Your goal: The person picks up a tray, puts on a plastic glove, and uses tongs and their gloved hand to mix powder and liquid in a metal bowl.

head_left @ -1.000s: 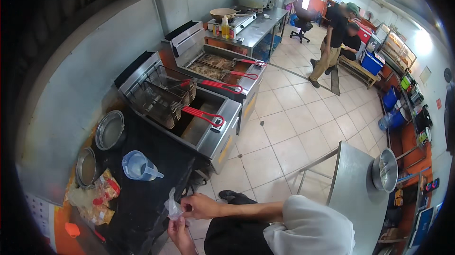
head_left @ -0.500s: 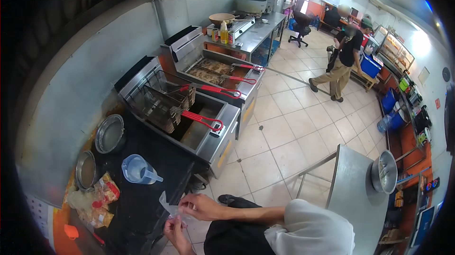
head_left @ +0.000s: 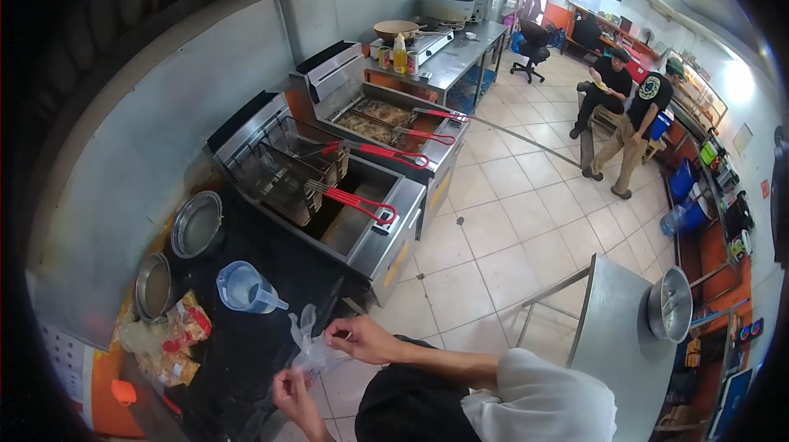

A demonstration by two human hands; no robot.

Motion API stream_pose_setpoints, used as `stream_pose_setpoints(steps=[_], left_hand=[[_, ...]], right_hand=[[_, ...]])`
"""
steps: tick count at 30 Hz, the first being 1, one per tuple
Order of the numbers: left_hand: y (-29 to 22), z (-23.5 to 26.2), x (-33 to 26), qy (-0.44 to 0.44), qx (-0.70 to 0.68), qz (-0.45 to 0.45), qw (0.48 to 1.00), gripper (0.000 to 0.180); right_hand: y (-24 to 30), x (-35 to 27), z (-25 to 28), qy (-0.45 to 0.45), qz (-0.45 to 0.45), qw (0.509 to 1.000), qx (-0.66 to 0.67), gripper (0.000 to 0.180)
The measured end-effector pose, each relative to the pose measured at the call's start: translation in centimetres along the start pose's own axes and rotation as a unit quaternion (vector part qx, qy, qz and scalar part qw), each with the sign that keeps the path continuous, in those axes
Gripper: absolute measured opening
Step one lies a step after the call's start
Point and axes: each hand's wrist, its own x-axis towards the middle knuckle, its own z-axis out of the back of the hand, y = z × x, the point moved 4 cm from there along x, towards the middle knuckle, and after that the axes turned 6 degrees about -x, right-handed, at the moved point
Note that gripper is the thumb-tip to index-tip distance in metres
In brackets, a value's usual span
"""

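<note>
Between my two hands hangs a crumpled piece of thin, clear plastic (head_left: 306, 343); I cannot tell whether it is a bag or a glove. My left hand (head_left: 296, 399) pinches its lower end, fingers closed. Higher up and to the right, my right hand (head_left: 363, 340) has its thumb and fingers closed at the plastic's side. Just beyond it, on a black-covered counter (head_left: 246, 360), a clear bluish measuring jug (head_left: 244, 287) stands with its handle toward my hands.
Metal bowls (head_left: 197, 226) and packaged food (head_left: 187, 323) lie at left. Ahead are fryers (head_left: 349, 241) with red-handled baskets jutting out. At right, a steel table (head_left: 612, 335) bears a metal bowl (head_left: 670, 306). A standing person (head_left: 645, 117) and a seated person (head_left: 604, 89) are farther off.
My hands have moved a little apart, and the plastic between them is more spread out. The standing person in the back has shifted right, and the seated person now shows more clearly.
</note>
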Motion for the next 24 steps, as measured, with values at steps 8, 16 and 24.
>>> stream_pose_setpoints(steps=[8, 16, 24], left_hand=[[-18.0, -8.7, -0.4, 0.029, 0.147, -0.291, 0.945, 0.011], [-31.1, -9.6, -7.5, 0.022, 0.054, -0.570, 0.819, 0.017], [-28.9, -10.4, -8.1, 0.223, 0.092, -0.549, 0.800, 0.023]], right_hand=[[14.5, -0.5, 5.3, -0.094, 0.256, 0.954, -0.127, 0.016], [27.9, -7.8, 8.5, -0.273, 0.504, 0.815, -0.085, 0.025], [26.0, -8.8, 8.2, -0.291, 0.492, 0.812, -0.120, 0.023]])
